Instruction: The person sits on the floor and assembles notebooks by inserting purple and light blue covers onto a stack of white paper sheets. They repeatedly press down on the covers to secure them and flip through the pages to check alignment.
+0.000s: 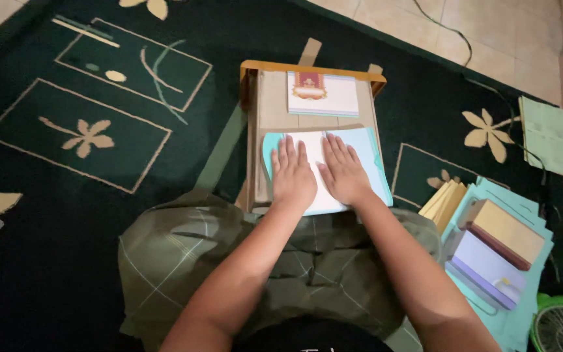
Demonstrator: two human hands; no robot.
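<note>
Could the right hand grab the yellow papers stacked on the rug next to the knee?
Probably yes. The right hand lies flat on the pale sheet on the small wooden table, holding nothing. The yellow papers sit on that same side, close to the forearm, with nothing between them.

Both palms lie flat, fingers spread, on a white sheet over pale blue paper, the left hand just beside the right hand. The sheets rest at the near edge of a small wooden board. A white card with a red emblem lies near the board's far edge. Stacked books sit on the dark green carpet, well apart.
</note>
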